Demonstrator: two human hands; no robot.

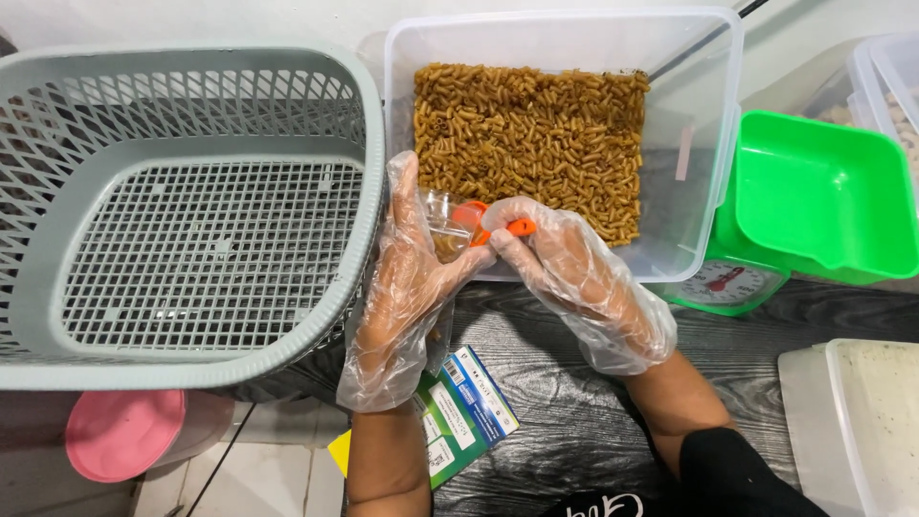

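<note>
Gloved hands closed on orange scoop

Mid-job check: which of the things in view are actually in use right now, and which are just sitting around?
In use:
left hand, gloved, holding a small clear bag
right hand, gloved, holding an orange scoop
clear tub of brown macaroni

Lying about:
grey basket
green scale
pink lid
printed packets
white tub

Basket left of pasta tub
</note>
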